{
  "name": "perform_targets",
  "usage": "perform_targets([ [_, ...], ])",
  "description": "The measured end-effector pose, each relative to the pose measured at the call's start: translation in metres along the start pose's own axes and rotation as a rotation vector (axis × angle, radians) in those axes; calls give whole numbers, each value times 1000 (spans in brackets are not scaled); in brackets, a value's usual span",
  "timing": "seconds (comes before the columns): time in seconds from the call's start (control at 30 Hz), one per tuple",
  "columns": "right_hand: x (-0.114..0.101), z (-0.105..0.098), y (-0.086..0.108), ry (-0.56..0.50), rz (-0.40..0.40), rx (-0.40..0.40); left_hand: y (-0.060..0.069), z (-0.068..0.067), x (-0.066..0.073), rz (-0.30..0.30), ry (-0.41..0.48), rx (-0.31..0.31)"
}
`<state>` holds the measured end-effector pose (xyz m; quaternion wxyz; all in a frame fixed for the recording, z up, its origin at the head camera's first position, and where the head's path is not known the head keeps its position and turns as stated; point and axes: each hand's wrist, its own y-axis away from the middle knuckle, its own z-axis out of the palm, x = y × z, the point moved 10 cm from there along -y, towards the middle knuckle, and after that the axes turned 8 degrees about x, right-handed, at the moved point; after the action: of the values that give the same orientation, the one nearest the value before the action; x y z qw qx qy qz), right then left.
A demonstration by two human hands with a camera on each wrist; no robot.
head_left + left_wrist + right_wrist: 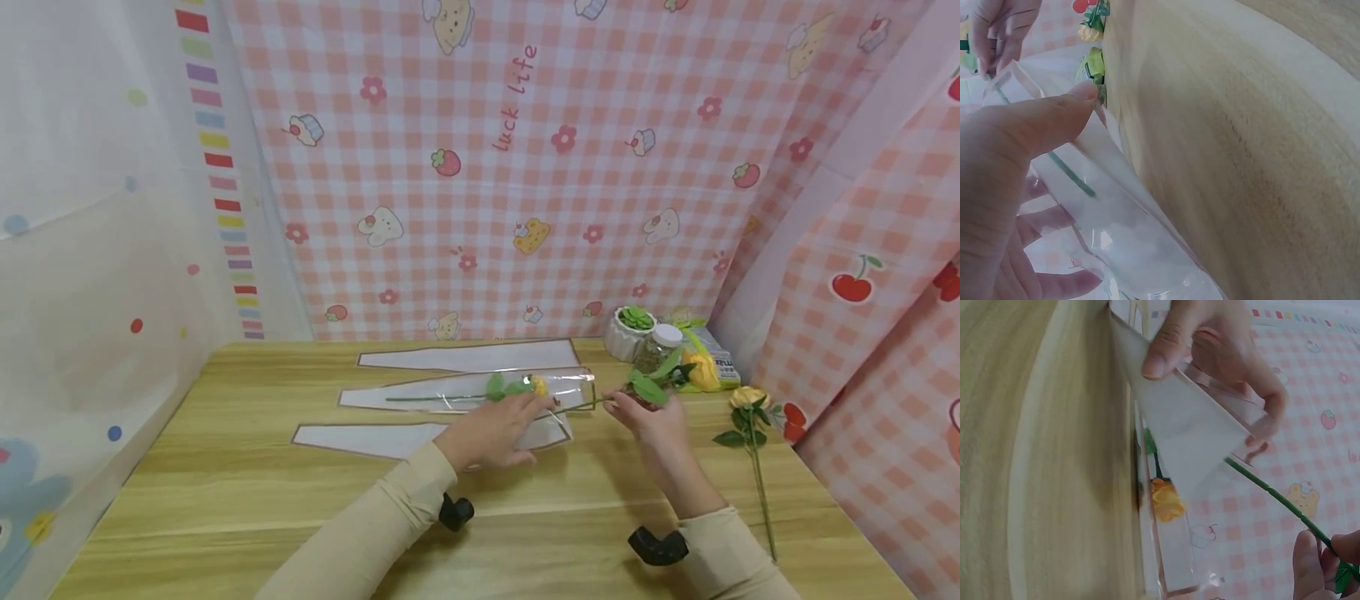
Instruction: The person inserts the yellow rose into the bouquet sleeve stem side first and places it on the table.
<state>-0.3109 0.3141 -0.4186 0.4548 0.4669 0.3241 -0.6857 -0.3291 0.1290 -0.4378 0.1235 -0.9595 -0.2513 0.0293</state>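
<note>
My left hand [495, 433] holds the wide end of the front clear-and-white flower sleeve [360, 437], its thumb on one side and fingers on the other. My right hand [660, 429] pinches the green stem [1279, 494] of a yellow artificial rose near its leaves [651, 386]. The bloom [703, 371] points right. In the left wrist view the lower stem [1072, 175] lies within the mouth of the sleeve [1141, 231]. Just behind, a middle sleeve [420, 392] has another yellow rose [540, 385] lying along it.
A third white sleeve [480, 356] lies at the back of the wooden table [225, 483]. At the back right stand a potted succulent [627, 337], a white-capped jar [666, 337] and a green-and-white packet [723, 362]. Another yellow rose [757, 450] lies on the right.
</note>
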Motion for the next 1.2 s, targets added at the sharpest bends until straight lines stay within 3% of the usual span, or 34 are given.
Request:
perform_targets([
  [0.17,17,-2,-1,83,63,54,-1,-5,0,11,5,40],
  [0.33,28,-2,3,150,98,48,-1,-10,-1,8,-24,68],
  [0.57,47,3,5,217,157,6,-2,-14,-4,-31,-50,92],
  [0.83,66,11,10,179,263,-61,-3,-16,-4,-34,-95,98],
  [1.2,74,19,15,303,273,-200,-1,-22,-5,-11,-81,158],
])
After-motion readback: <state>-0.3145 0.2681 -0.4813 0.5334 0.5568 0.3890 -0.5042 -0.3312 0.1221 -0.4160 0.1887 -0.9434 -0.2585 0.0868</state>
